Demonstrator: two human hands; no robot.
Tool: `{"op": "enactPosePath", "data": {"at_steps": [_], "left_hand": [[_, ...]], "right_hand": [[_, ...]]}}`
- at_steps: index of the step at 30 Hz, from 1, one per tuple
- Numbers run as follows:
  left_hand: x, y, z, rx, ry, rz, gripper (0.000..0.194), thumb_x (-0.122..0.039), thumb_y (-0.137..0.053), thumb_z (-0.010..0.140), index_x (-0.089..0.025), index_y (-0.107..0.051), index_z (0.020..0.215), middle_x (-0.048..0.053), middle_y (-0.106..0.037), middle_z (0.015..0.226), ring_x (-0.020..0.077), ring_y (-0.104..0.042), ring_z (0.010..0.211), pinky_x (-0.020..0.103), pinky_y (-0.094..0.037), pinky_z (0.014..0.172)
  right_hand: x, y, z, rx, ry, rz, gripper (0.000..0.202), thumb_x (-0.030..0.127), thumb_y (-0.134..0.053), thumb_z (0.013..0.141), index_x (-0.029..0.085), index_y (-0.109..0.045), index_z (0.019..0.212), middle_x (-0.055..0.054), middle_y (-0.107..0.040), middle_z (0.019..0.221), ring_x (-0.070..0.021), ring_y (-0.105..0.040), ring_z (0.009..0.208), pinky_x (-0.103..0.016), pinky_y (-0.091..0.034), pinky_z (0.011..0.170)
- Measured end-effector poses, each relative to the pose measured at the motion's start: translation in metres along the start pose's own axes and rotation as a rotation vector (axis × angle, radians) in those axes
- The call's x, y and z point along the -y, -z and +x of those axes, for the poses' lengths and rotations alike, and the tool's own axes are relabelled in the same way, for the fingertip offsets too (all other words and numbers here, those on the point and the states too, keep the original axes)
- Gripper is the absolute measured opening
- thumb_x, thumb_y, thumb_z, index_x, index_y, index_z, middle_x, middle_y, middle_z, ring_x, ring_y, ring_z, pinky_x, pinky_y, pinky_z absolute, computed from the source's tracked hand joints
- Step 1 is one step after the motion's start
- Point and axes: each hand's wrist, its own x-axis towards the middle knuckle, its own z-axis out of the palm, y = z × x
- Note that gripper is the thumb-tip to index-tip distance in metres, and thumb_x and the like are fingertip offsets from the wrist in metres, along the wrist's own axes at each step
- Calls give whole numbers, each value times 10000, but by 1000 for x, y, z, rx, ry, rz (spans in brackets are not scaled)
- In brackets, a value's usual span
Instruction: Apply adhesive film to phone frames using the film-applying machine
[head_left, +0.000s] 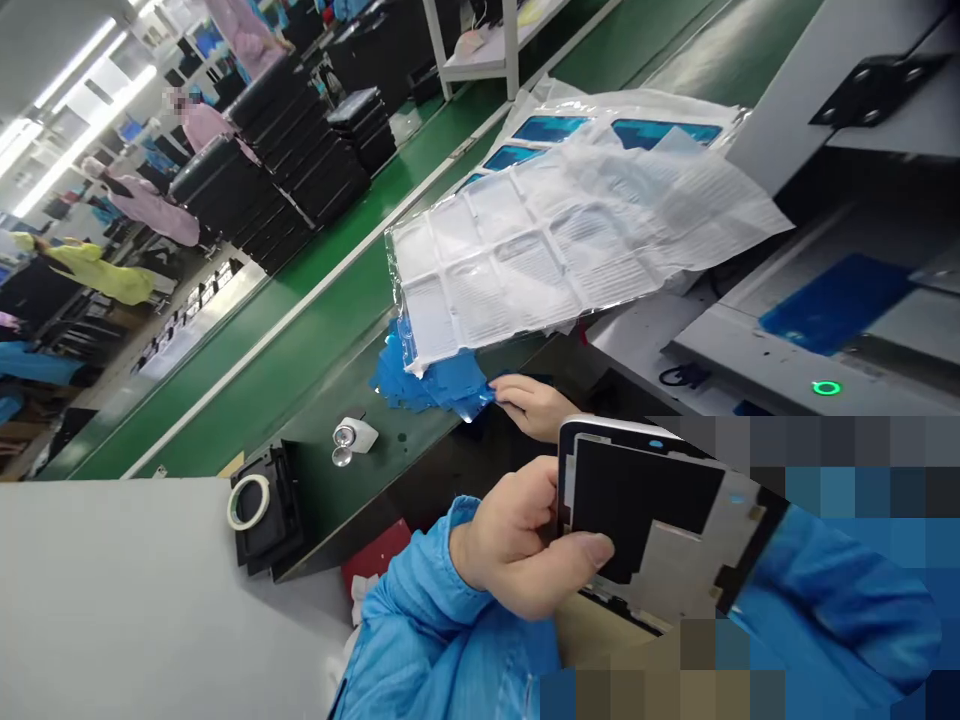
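My left hand [536, 545] grips a flat tablet-like panel [679, 520] by its near edge, with the thumb lying across its face. The panel is tilted and has a large black patch, a silver-grey area and a pale rim. Beyond it, my right hand [536, 405] pinches the edge of a blue film sheet [472, 400] in a loose pile of blue films [427, 385] on the green bench. The panel hides my right wrist. Over the back of the pile hangs a clear-wrapped white tray [517, 265] with several compartments.
A white machine with a green-lit button [827, 388] and a blue sheet [840, 300] stands at right. At left are a black holder [274, 520], a tape roll [248, 502] and a small white container [360, 436]. Several people and stacked black trays [277, 150] are farther off.
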Motion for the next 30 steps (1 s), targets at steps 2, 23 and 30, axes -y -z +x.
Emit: {"op": "enactPosePath", "data": {"at_steps": [2, 23, 30], "left_hand": [[-14, -6, -10, -66, 23, 31, 324, -454, -707, 990, -199, -621, 1170, 20, -647, 828, 146, -609, 707, 274, -522, 672], [-33, -25, -11, -130, 263, -173, 357, -511, -709, 989, -216, -632, 1173, 21, -628, 815, 143, -582, 674, 285, -532, 648], [-30, -16, -11, -108, 270, -216, 336, -482, -703, 1005, -220, -635, 1203, 21, -644, 850, 145, -596, 678, 296, -533, 678]], "right_hand": [[0, -9, 9, 2, 80, 28, 305, 336, -420, 1086, 279, -692, 960, -111, -766, 1279, -253, -721, 1264, -471, -626, 1134], [-36, -29, 63, 342, 1, -160, 371, 326, -735, 897, 132, -656, 1204, -230, -649, 1466, -428, -528, 1478, -808, -141, 1302], [2, 2, 37, 313, 69, -149, 266, 283, -681, 967, 147, -664, 1194, -197, -665, 1443, -367, -543, 1468, -648, -353, 1308]]}}
